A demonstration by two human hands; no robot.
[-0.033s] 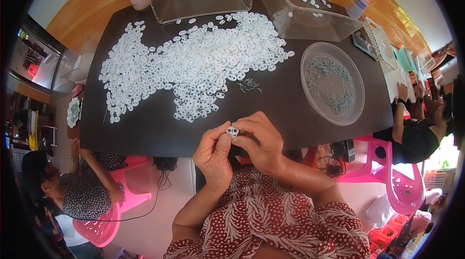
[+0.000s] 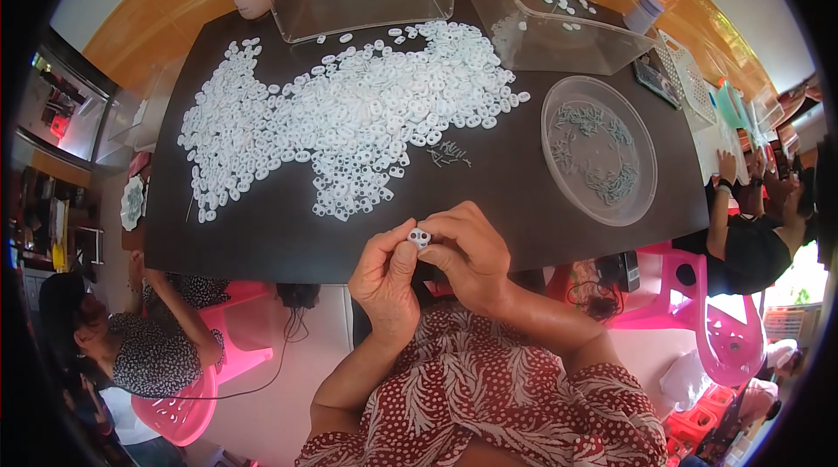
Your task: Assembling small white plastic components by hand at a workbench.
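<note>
Black table carries a wide heap of white rings across its left and middle. Two clear bins stand at the far edge; the right one holds a few rings. Clear round dish at right holds grey screws; a few loose screws lie between heap and dish. Pink chairs flank the table, a seated person at each side. Nothing blocks the hands. Left hand and right hand meet at the near table edge, fingertips of both pinching one small white piece. It shows two dark holes side by side, long axis roughly left-right, holes facing up toward the camera.
</note>
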